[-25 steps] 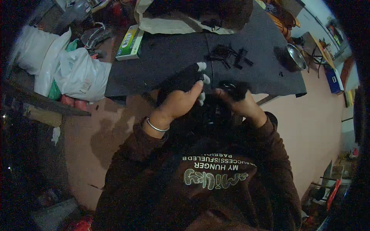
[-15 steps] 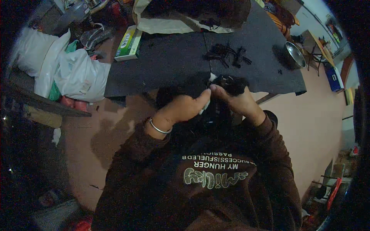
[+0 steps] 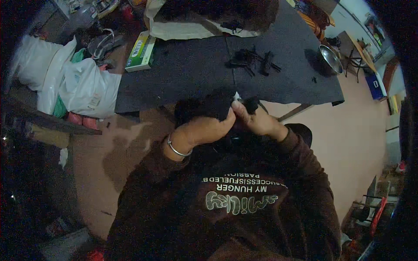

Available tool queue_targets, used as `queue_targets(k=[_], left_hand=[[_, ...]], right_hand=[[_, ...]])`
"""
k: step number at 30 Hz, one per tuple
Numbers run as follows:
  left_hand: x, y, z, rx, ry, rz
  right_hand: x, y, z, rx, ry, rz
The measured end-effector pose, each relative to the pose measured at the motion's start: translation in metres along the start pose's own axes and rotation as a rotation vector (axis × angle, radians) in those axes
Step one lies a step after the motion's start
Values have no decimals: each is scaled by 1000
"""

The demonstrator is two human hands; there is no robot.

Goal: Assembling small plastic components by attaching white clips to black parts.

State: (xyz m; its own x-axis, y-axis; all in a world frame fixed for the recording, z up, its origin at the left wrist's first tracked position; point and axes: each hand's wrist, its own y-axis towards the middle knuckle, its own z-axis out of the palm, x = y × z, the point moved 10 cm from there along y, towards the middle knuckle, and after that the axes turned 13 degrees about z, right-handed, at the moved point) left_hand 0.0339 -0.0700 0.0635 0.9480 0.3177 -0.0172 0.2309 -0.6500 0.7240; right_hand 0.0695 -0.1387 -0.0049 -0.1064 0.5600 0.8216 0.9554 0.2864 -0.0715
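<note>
Dark bundle (image 3: 251,104): just past the table edge, showing at 2 o'clock of the meeting thumbs; dark on dark, its outline is hard to make out.
Right hand (image 3: 262,124): curled around the dark bundle, thumb pressed down at its near end; the fingers underneath are hidden.
Left hand (image 3: 204,129): thumb brought up against the right thumb; its other fingers are lost in the dark, so whether they pinch or lie loose I cannot tell.
White tip (image 3: 236,95): at 12 o'clock of the thumbs; part of the bundle or a finger covering, I cannot tell.
Step at the thumbs: seemingly close fingertip work on the bundle, both hands together.
Next move at the thumbs: probably calls for a firm right-hand hold, with small, careful left fingertip movements.
Dark pieces (image 3: 248,58): at 12 to 1 o'clock on the dark tabletop (image 3: 183,74), well apart from the hands.
Metal bowl (image 3: 332,60): 2 o'clock, near the table's edge.
Green-and-white box (image 3: 140,52): 10 o'clock.
</note>
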Motion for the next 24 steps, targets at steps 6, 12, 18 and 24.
queue_targets(k=[6, 12, 18, 24], left_hand=[[5, -25, 51, 615, -18, -58], [24, -22, 35, 287, -260, -313], [28, -24, 45, 155, -335, -360], [56, -44, 47, -5, -433, -500]], right_hand=[[8, -4, -4, -98, 145, -30], [5, -2, -28, -43, 12, 54], [-36, 22, -75, -421, -651, 111], [-46, 15, -73, -382, -514, 376]])
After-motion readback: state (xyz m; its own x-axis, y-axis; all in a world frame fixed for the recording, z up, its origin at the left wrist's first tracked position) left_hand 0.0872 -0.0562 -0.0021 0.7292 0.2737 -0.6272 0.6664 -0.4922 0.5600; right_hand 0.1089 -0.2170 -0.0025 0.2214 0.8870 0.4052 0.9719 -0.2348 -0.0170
